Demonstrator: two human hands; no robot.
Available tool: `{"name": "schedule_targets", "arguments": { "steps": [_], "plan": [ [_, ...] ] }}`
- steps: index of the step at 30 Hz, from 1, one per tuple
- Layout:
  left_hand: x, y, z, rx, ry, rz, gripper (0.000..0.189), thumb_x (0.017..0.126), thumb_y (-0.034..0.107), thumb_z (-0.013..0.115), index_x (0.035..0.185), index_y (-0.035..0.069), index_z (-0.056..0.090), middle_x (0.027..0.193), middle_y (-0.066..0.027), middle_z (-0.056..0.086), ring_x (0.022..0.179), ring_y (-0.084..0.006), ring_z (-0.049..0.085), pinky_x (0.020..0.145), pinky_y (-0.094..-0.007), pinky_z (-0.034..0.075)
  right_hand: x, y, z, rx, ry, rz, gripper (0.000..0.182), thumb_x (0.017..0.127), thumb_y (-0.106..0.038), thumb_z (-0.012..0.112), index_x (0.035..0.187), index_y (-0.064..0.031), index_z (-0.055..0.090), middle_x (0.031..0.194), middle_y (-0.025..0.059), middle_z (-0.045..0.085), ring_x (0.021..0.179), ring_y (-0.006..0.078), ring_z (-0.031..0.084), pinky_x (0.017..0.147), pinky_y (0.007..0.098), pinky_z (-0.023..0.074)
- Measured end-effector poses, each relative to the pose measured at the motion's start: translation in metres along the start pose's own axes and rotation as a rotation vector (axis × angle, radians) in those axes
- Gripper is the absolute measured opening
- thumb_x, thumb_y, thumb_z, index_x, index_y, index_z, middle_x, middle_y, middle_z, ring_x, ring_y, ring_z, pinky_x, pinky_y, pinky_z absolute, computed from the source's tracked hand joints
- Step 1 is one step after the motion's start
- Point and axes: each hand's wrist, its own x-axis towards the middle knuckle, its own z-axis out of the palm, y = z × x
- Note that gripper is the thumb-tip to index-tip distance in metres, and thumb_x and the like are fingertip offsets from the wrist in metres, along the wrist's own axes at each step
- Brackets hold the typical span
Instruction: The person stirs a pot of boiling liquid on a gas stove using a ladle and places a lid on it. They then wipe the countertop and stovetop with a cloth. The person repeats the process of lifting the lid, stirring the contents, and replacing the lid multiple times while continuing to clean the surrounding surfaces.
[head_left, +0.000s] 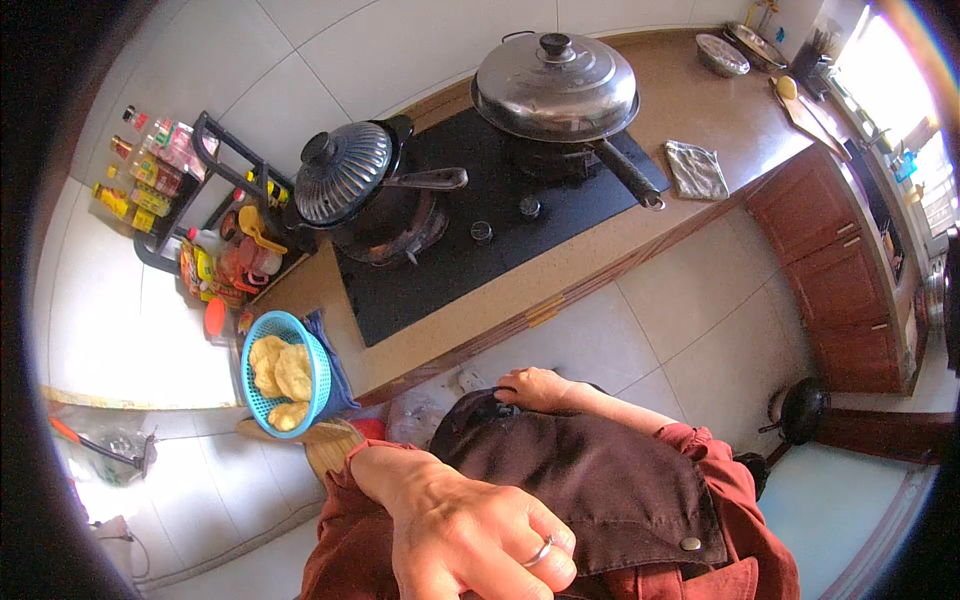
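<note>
My left hand (484, 536) is raised close to the camera above the dark apron (600, 487), back upward, a ring on one finger. Its fingers are curled; nothing shows in them, and the palm is hidden. At the apron's far edge my right hand (534, 390) rests against the cloth, fingers bent; whether it grips the cloth cannot be told. Up left, a blue plastic colander (324, 382) holds several pale yellow, flat, puffy food pieces (294, 373). A lidded pot (345, 172) and a wok with a domed metal lid (555, 82) stand on the black cooktop (465, 277).
Bottles and jars crowd a dark rack (191, 187) at the left. On the counter (675, 97) lie a folded cloth (696, 170) and, farther back, a cutting board (806, 120) and a covered bowl (721, 55). Another black pan (802, 410) is low at the right.
</note>
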Motion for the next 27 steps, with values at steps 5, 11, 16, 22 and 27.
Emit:
{"name": "schedule_targets", "arguments": {
  "steps": [5, 11, 16, 22, 27],
  "plan": [
    [-0.004, -0.002, 0.000, 0.055, -0.014, -0.004, 0.025, 0.096, 0.044, 0.045, 0.107, 0.029, 0.062, 0.057, 0.0020, 0.041, 0.045, -0.0100, 0.031, 0.047, -0.0237, 0.029, -0.006, -0.010, -0.008, 0.030, -0.001, 0.017, 0.033, 0.093, -0.034, 0.046, 0.108, -0.0064, 0.058, 0.100, 0.0195, 0.061, 0.093, 0.0384, 0.059, 0.082, 0.0448, 0.0481],
    [-0.004, -0.012, 0.008, 0.145, 0.057, 0.098, 0.017, 0.092, 0.033, 0.056, 0.108, 0.034, 0.060, 0.061, 0.0008, 0.043, 0.048, -0.0101, 0.031, 0.047, -0.0225, 0.031, -0.006, 0.001, 0.004, 0.062, 0.027, 0.019, 0.039, 0.093, -0.041, 0.043, 0.109, -0.0104, 0.060, 0.105, 0.0167, 0.063, 0.097, 0.0376, 0.059, 0.085, 0.0463, 0.0473],
    [-0.004, -0.017, 0.014, 0.208, 0.083, 0.120, 0.021, 0.091, 0.030, 0.057, 0.111, 0.039, 0.058, 0.062, 0.0008, 0.043, 0.048, -0.0098, 0.031, 0.048, -0.0222, 0.033, -0.010, -0.003, -0.003, 0.033, -0.018, 0.049, 0.038, 0.093, -0.039, 0.044, 0.109, -0.0092, 0.060, 0.103, 0.0178, 0.062, 0.096, 0.0378, 0.059, 0.083, 0.0462, 0.0475],
    [-0.004, -0.019, 0.017, 0.286, 0.077, 0.144, 0.024, 0.093, 0.031, 0.054, 0.116, 0.040, 0.055, 0.062, 0.0012, 0.043, 0.048, -0.0095, 0.031, 0.049, -0.0220, 0.034, -0.009, 0.000, 0.000, 0.025, -0.034, 0.071, 0.040, 0.093, -0.042, 0.042, 0.109, -0.0103, 0.061, 0.105, 0.0172, 0.063, 0.097, 0.0376, 0.059, 0.084, 0.0470, 0.0472],
    [-0.007, -0.017, 0.027, 0.433, 0.166, 0.133, 0.026, 0.095, 0.033, 0.050, 0.119, 0.041, 0.052, 0.066, 0.0013, 0.044, 0.050, -0.0093, 0.032, 0.052, -0.0225, 0.036, -0.014, -0.006, -0.004, 0.047, -0.002, 0.056, 0.040, 0.092, -0.043, 0.043, 0.111, -0.0114, 0.060, 0.105, 0.0182, 0.062, 0.096, 0.0383, 0.059, 0.084, 0.0478, 0.0471]
  ]
}}
